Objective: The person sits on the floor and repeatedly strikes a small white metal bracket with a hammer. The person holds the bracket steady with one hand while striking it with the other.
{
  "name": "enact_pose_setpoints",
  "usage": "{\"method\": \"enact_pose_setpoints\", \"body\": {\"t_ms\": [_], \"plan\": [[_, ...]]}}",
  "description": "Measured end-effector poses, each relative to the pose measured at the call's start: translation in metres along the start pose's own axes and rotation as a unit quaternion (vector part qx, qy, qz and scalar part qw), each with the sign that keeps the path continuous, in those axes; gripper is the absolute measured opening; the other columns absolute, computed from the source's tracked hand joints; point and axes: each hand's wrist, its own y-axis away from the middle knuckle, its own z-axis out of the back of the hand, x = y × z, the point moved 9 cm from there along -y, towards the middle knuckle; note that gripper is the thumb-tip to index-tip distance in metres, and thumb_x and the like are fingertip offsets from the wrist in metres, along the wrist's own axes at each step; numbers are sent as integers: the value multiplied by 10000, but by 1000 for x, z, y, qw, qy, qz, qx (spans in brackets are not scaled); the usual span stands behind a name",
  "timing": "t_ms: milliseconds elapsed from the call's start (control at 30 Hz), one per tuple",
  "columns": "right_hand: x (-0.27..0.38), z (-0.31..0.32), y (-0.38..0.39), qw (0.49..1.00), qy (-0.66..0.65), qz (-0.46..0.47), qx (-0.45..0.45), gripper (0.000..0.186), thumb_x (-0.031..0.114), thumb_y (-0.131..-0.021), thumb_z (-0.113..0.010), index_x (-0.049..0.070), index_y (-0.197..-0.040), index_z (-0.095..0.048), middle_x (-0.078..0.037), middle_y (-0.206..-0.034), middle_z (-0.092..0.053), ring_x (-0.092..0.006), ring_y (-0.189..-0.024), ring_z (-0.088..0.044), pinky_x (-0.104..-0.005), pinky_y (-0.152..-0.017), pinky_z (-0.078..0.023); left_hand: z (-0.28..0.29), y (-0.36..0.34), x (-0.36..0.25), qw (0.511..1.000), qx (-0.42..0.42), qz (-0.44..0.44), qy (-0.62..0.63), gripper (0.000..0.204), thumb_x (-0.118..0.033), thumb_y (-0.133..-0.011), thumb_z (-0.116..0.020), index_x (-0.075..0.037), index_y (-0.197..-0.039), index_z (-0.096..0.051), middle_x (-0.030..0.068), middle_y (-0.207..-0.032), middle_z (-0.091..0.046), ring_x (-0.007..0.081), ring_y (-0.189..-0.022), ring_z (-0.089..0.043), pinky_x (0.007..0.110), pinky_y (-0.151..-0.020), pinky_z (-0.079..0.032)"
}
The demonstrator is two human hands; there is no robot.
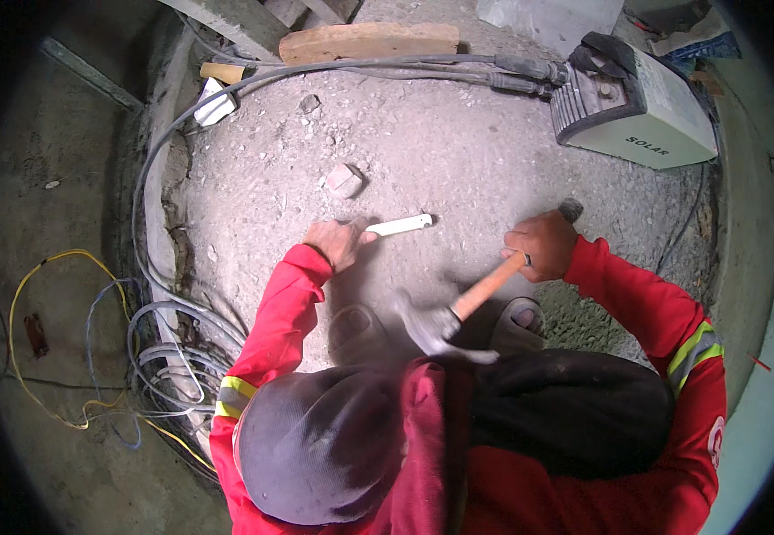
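Observation:
My left hand is closed around one end of a narrow white bar. Its free end points right and shows a dark hole near the tip; the exact kind of tool is unclear. In my right hand is a hammer, gripped by its wooden handle. The metal hammer head hangs nearer my body, slightly blurred, apart from the bar. Just beyond my left hand lies a pinkish block-like chunk on the rough, dusty concrete.
At the far right stands a boxy machine with thick cables running left. A wooden plank lies at the back. Coiled cables and a yellow wire sit left. My sandalled feet are close below the hammer.

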Motion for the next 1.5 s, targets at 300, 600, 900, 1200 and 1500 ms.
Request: {"method": "enact_pose_setpoints", "body": {"t_ms": [300,600,900,1200,1500], "plan": [[-43,-13,1,983,74,-149,79,129,196,-648,-640,96,-686,-568,-80,-609,-563,-317,-565,-574,-430,-540,-448,-12,-7,11,998,-6,-8,63,392,-444,-934,-373,-145,-1119,-546,217,-782,-613,429,-761,-594,512,-650,-456],[-59,-17,2,979,113,-148,85,147,215,-668,-617,91,-746,-601,-124,-617,-600,-325,-602,-614,-432,-561,-487,-12,-19,12,999,13,21,22,378,-449,-924,-398,-169,-1140,-533,227,-802,-619,425,-767,-600,507,-657,-463],[8,5,-9,1000,-15,12,17,121,200,-656,-600,98,-720,-589,-103,-624,-600,-305,-601,-611,-420,-530,-477,-3,-17,10,999,-20,-16,39,445,-503,-909,-400,-116,-1070,-548,217,-727,-609,434,-719,-594,518,-619,-454],[-59,-7,1,979,100,-158,76,148,228,-668,-614,101,-744,-612,-114,-660,-623,-318,-601,-613,-425,-548,-478,0,-25,5,999,-14,0,51,432,-491,-907,-416,-136,-1087,-584,216,-749,-620,417,-746,-605,507,-644,-461],[-80,-14,2,977,111,-168,71,179,244,-676,-620,82,-751,-633,-125,-605,-611,-339,-580,-615,-439,-563,-485,-3,-24,1,999,-25,11,27,435,-509,-904,-405,-155,-1074,-592,204,-730,-621,424,-704,-598,507,-613,-460]]}}
